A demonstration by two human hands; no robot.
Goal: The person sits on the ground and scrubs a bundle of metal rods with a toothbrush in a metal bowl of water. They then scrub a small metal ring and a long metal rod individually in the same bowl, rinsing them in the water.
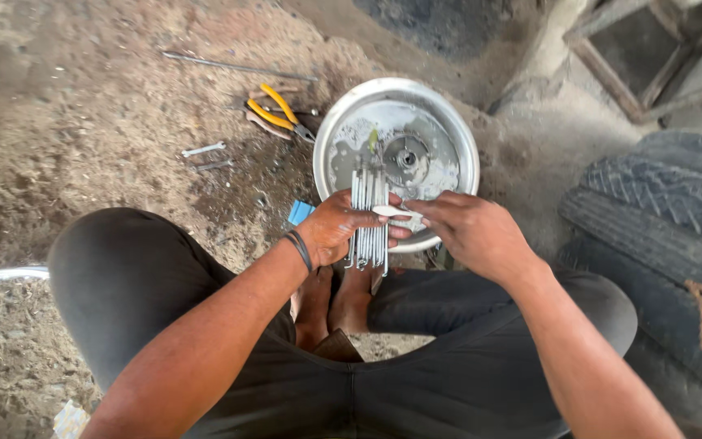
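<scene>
Dark-trousered knees frame the scene. Left of the metal basin, yellow-handled pliers lie on the dirt. Over the basin's near rim, the left hand is clamped around a bundle of metal spokes; beside it, the right hand pinches a small pale piece. Tyres lie right of the basin.

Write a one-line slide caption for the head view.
Left hand grips a bundle of metal spokes while right hand pinches one, above a steel bowl.
</scene>
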